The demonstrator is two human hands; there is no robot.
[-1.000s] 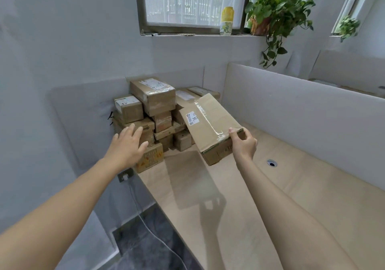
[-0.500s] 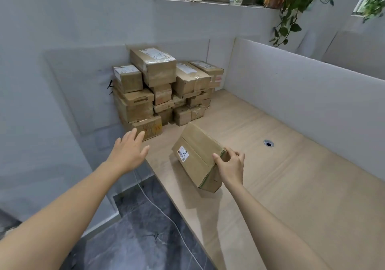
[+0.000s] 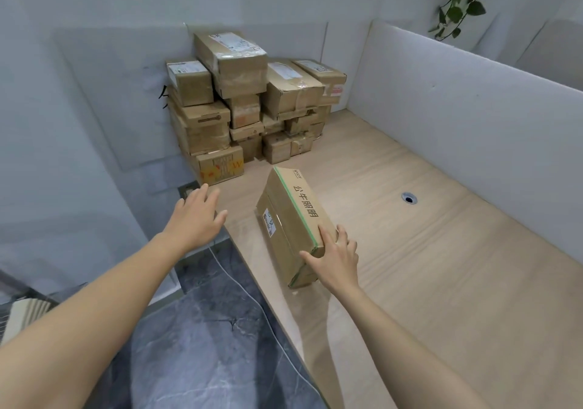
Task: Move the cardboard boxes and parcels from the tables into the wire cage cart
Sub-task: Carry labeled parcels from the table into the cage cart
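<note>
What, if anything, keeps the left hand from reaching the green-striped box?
Probably nothing, so yes: the left hand is open beside the green-striped box, with only bare table between them. The right hand grips just its near end.

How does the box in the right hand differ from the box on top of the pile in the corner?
The held box has a green stripe and dark printed characters; the top box carries clear tape and a large white label on top. The held box is tilted, gripped at its near end by the right hand, apart from the pile; the top box rests on other boxes. Both are long brown cardboard boxes.
</note>
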